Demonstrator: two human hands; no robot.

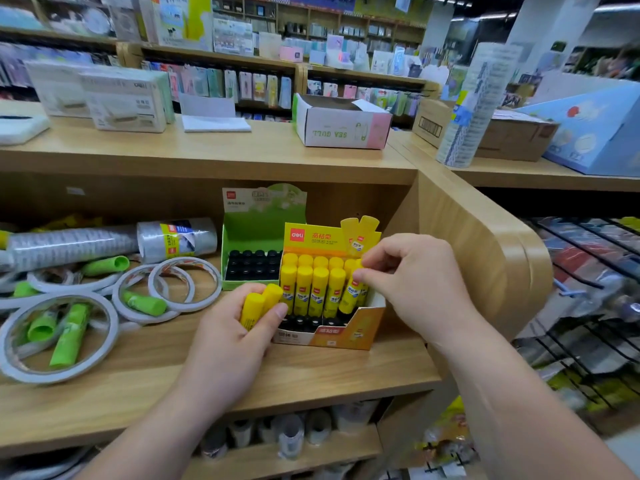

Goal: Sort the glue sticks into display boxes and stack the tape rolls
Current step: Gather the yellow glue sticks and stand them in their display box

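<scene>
**Wooden shelf** point(311, 372): runs under both hands; its left end is cut off by the frame edge.

**Yellow display box** point(346, 336): stands between the hands, just beyond the left hand's fingertips and below the right hand. Yellow-capped sticks fill its rear rows. The dark front row is too shadowed to identify.

**Green display box** point(256, 233): beyond the left hand, its right side partly hidden behind the yellow box. Only dark round tops show inside, and what they are cannot be told.

**Tape rolls** point(52, 375): lie flat and overlapping, well to the left of the left hand. Green glue sticks point(69, 337) lie inside and between them.

**Right hand** point(412, 282): pinches the top of a single glue stick point(348, 296) at the right end of the front yellow row. Its fingers hide the cap.

**Left hand** point(235, 341): fingers curled round two yellow glue sticks point(258, 304), whose lower ends are hidden in the palm.
</scene>
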